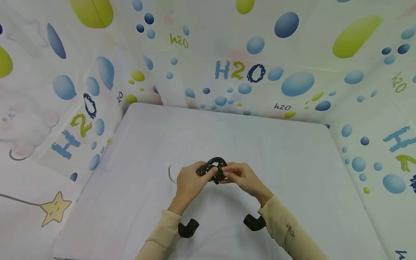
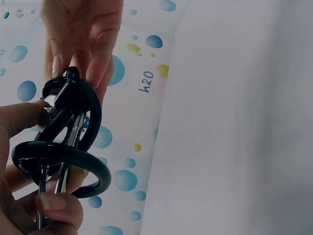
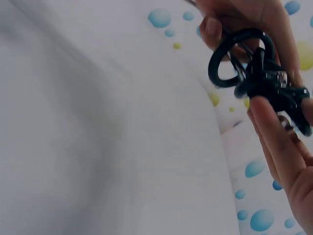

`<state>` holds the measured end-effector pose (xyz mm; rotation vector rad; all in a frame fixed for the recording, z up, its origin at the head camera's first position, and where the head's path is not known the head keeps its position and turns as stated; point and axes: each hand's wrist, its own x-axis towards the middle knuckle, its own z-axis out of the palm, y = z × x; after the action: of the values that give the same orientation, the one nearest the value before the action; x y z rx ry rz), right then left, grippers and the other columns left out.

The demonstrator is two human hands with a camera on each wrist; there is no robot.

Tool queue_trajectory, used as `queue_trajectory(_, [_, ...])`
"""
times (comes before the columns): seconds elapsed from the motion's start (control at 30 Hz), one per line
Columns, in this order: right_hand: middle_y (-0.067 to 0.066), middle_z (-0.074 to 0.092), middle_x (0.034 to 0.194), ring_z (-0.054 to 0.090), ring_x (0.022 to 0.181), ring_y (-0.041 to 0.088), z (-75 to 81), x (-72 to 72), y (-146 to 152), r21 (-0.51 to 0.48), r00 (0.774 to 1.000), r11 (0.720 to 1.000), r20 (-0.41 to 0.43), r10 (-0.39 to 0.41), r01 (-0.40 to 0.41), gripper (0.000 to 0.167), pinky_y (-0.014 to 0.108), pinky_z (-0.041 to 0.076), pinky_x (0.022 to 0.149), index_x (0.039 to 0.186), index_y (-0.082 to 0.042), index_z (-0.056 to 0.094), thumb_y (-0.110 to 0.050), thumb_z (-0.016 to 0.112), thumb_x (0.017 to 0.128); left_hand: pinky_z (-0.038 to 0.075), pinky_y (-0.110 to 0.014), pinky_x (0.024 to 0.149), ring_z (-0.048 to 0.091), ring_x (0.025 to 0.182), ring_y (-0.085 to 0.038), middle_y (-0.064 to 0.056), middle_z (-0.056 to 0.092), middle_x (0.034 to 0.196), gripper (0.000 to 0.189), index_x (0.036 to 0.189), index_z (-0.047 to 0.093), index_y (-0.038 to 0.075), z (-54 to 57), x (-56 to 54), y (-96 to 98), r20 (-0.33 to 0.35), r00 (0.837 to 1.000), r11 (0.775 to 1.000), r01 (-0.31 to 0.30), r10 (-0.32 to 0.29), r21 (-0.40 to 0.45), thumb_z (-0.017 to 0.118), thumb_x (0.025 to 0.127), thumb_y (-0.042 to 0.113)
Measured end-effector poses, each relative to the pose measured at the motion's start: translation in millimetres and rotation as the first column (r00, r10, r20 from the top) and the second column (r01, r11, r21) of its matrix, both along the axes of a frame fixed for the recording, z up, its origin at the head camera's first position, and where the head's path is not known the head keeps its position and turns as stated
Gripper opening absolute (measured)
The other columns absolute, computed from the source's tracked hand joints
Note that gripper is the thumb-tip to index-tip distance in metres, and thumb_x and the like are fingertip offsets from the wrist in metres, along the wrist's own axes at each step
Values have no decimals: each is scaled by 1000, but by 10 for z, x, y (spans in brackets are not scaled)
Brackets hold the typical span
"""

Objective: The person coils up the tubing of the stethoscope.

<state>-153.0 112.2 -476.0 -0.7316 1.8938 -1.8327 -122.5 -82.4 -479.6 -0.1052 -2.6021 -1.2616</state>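
Note:
Both hands hold a stethoscope (image 1: 217, 160) above the white table, its black tubing bent into loops. My left hand (image 1: 189, 181) grips the bundle from the left, thumb across the front. In the left wrist view its fingers curl round the metal ear tubes (image 2: 63, 177), and the tubing winds about them. One curved ear tube with a pale ear tip (image 1: 169, 165) sticks out left of that hand. On the right side, my right hand (image 1: 246, 177) pinches the end of the bundle. A small metal part (image 3: 285, 122) shows near its fingers; its details are blurred.
A white-covered table (image 1: 156, 133) spreads below the hands. Printed sheets (image 1: 201, 47) with blue and green drops stand round its back and sides. A black elbow-shaped piece (image 1: 187, 229) is by the left sleeve, and another black piece (image 1: 254, 222) by the right sleeve.

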Motion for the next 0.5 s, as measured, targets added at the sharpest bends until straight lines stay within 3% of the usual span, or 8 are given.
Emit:
queue_trajectory(0.2, [25, 56, 107, 63, 96, 21, -90, -72, 48, -79, 995, 992, -18, 101, -102, 25, 43, 53, 77, 111, 23, 56, 6, 51, 92, 39, -25, 46, 51, 52, -6, 4, 66, 67, 37, 90, 73, 15, 27, -9, -49, 80, 995, 998, 59, -60, 9, 68, 80, 50])
queue_trajectory(0.33, [22, 61, 108, 66, 92, 22, -137, -85, 38, -97, 994, 991, 41, 100, -95, 26, 43, 53, 76, 109, 24, 55, 6, 55, 91, 39, -26, 46, 51, 51, -6, 4, 65, 67, 34, 90, 73, 15, 43, -8, -93, 97, 990, 995, 97, -97, 5, 68, 80, 47])
queue_trajectory(0.5, [30, 59, 111, 67, 91, 22, -133, -53, 2, -38, 992, 996, 100, 80, -77, 28, 42, 53, 79, 109, 23, 55, -1, 52, 94, 38, -24, 46, 50, 54, -6, 3, 67, 71, 31, 89, 72, 16, 39, -7, -130, 71, 990, 989, 124, -118, -86, 69, 79, 44])
